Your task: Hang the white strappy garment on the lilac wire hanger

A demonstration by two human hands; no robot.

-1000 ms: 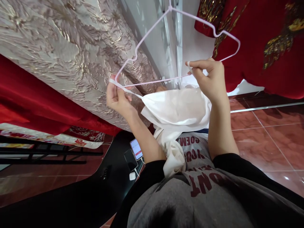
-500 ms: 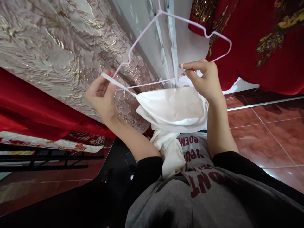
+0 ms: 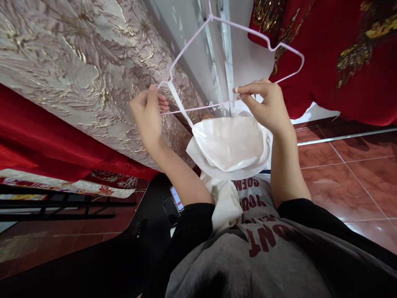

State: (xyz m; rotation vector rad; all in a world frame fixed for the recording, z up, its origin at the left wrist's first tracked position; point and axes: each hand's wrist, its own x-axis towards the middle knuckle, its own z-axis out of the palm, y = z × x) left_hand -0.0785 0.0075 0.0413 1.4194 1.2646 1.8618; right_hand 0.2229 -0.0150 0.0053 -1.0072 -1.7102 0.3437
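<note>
In the head view a pale pink clothes hanger (image 3: 189, 43) hangs before me. Its left end is hidden behind my left hand (image 3: 148, 116), whose fingers curl around it. One thin white strap (image 3: 180, 102) runs over the hanger's left notch down to a white garment (image 3: 231, 142). My right hand (image 3: 263, 101) pinches the other strap, a small white loop (image 3: 237, 92), between thumb and fingertips, close to the hanger's bottom bar (image 3: 204, 107). The garment's bunched lower part (image 3: 228, 205) drapes down against my shirt.
Embossed pinkish fabric (image 3: 77, 62) hangs on the left, above red cloth (image 3: 62, 145). A red garment with gold sequins (image 3: 319, 62) hangs on the right. Below left are a black seat (image 3: 102, 256), phones (image 3: 176, 198) and a black rack (image 3: 68, 205). Red tiles (image 3: 356, 174) cover the floor.
My left hand has let go of the left strap and moved right to the hanger's end. That strap now sits over the left notch. My right hand has barely moved.
</note>
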